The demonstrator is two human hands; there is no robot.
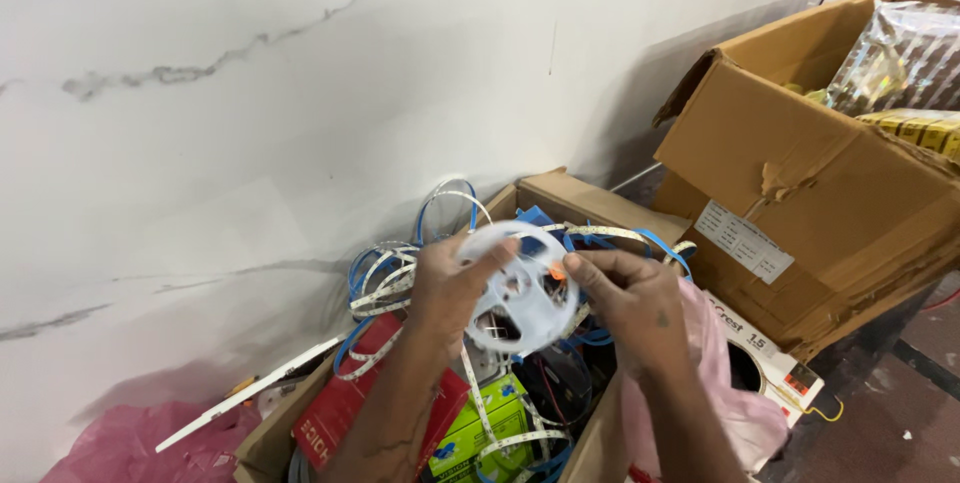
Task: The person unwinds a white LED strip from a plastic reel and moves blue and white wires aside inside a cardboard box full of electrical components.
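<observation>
Head view: 2 bare hands hold 1 white plastic reel [520, 288] above an open cardboard box [575, 198] stuffed with tangled light strip [385, 278] and blue cable. The left hand [450, 288] grips the reel's rim; the right hand [630, 298] pinches its right edge by an orange spot. The step looks like turning the reel for inspection. A marble wall crowds the left, a bigger torn carton [800, 193] the right; open room lies upward.

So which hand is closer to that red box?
Left. The left hand holds the white reel right above the red box; the right hand is farther off, on the reel's other side.
</observation>
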